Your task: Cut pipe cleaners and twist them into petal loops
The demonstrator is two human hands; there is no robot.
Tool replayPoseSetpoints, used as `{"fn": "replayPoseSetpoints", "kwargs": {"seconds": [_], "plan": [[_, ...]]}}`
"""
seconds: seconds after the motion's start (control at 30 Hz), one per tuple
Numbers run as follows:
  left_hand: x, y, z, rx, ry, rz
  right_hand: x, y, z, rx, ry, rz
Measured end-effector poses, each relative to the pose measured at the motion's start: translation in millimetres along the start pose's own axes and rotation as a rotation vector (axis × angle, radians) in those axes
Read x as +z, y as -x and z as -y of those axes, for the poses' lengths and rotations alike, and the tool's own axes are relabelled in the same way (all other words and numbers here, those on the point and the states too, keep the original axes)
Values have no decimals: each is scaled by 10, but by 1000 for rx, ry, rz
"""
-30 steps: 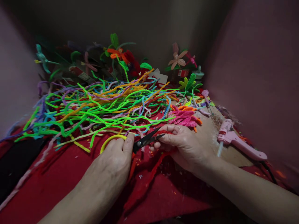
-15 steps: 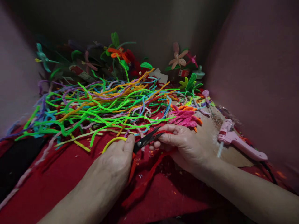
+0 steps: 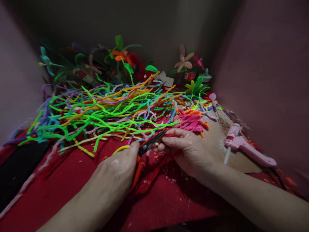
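My left hand (image 3: 119, 169) is wrapped round the handles of a pair of scissors (image 3: 151, 144) with black blades, one yellow handle loop and one orange-red. The blades are pressed together and point up and right to the fingertips of my right hand (image 3: 187, 145). Between thumb and fingers that hand pinches a fuzzy red pipe cleaner (image 3: 172, 135). Blurred red strands (image 3: 154, 172) hang below it toward the scissor handles. Small cut bits lie on the red cloth beneath.
A wide heap of coloured pipe cleaners (image 3: 103, 112) lies beyond my hands. Pink bent pieces (image 3: 190, 122) are piled right of it. A pink glue gun (image 3: 246, 145) rests on a cardboard sheet (image 3: 214, 141). Pipe-cleaner flowers (image 3: 184, 62) stand at the back, and walls enclose both sides.
The scissor blades have gone from parted to pressed together at the red pipe cleaner. The hanging red strands have shifted, and my right hand stays in about the same place.
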State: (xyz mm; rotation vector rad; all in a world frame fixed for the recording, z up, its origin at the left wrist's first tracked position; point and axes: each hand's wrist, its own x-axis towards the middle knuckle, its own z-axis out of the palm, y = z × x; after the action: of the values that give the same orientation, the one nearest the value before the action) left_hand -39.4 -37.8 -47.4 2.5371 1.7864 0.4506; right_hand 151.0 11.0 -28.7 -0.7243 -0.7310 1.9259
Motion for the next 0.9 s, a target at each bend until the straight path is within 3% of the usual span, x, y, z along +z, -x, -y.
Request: {"fn": "replayPoseSetpoints", "kwargs": {"seconds": [0.1,0.17,0.27,0.33,0.43,0.57,0.73,0.9], "plan": [[-77,-43,33,-8,-63,35,-4,-22,36,6,-3,21],[-179,-91,43,-100,22,-46,-5,-30,59,21,-3,38],[-348,-181,18,-314,429,-188,1,-30,69,64,-9,60],[-422,-239,-27,-394,809,-159,8,-24,62,85,-36,77],[-446,-299,-116,-475,1125,-85,9,-14,51,124,-66,99],[-409,-314,-207,-552,1254,-65,-8,12,55,179,32,123],[-414,-276,-217,-517,1310,-34,-9,46,53,156,201,148],[-503,-289,-189,-505,1259,-150,-9,54,55,257,241,153]]}}
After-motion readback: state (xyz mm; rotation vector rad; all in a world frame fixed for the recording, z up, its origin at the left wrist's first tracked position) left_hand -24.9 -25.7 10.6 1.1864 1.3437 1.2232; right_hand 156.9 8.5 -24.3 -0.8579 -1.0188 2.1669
